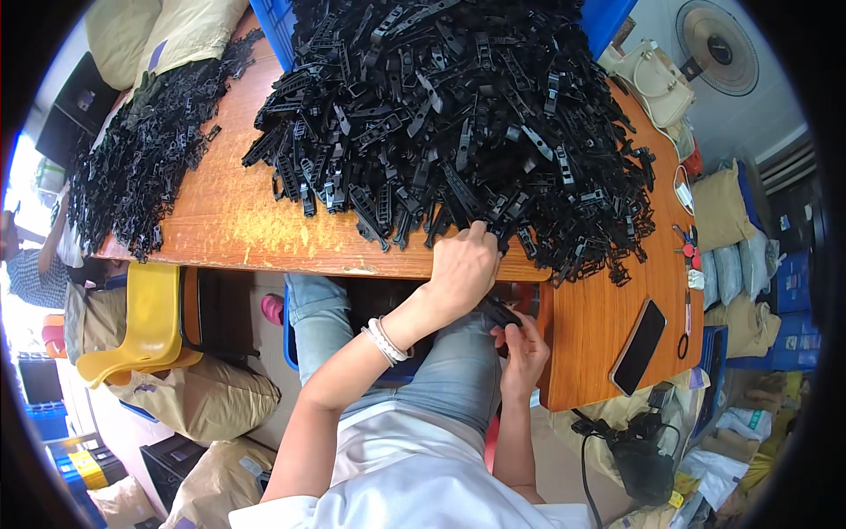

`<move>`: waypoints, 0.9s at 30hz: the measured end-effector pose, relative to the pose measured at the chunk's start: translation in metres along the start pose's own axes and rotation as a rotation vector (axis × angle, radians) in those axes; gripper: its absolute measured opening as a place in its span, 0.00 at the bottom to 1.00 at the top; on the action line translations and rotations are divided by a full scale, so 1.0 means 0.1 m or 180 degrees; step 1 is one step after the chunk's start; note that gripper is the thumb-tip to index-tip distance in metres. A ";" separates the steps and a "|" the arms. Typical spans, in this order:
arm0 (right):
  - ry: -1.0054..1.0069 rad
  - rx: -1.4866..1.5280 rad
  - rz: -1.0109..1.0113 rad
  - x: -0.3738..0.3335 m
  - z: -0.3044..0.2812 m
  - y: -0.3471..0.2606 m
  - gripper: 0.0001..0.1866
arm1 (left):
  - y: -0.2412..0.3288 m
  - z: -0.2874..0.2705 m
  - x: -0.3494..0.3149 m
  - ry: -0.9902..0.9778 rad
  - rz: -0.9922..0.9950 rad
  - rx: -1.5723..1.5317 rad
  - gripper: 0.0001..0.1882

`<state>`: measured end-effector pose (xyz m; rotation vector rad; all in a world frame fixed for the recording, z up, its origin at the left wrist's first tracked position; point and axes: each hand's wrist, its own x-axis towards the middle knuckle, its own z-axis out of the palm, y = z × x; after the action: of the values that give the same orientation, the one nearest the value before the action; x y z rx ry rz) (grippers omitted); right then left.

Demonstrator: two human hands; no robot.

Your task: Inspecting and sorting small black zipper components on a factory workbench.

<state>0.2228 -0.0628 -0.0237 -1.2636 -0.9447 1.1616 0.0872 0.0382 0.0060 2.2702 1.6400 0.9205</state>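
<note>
A big heap of black plastic clip-like parts (pixel 397 115) spreads over the wooden table (pixel 291 238) in front of me. My left hand (pixel 465 264), with white bands on its wrist, reaches to the heap's near edge. Its fingers are curled in against the parts, and whatever they grip is hidden under the hand. Below the table edge, over my lap, my right hand (pixel 526 348) is closed on a long black plastic part (pixel 500 312), held between thumb and fingers.
A second pile of black parts (pixel 145 167) lies at the table's left. On the right side are a phone (pixel 639 347), scissors (pixel 684 339) and red-handled pliers (pixel 689 249). A yellow chair (pixel 145 322) stands left; a fan (pixel 718 46) is at the far right.
</note>
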 end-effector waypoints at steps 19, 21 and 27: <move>-0.1033 -0.0626 -0.0787 0.31 0.07 -0.24 0.09 | -0.21 -0.45 -0.55 -0.1117 -0.1376 -0.3332 0.15; -0.1053 -0.0752 -0.0893 0.27 0.09 -0.25 0.08 | -0.17 -0.54 -0.57 -0.1180 -0.1300 -0.3314 0.16; -0.1142 -0.0793 -0.0957 0.20 0.14 -0.30 0.10 | -0.03 -0.73 -0.61 -0.1481 -0.1088 -0.2734 0.22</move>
<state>0.2169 -0.0392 0.0056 -1.0729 -1.5295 1.0713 0.0306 -0.0304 0.0394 1.4190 1.0724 0.7296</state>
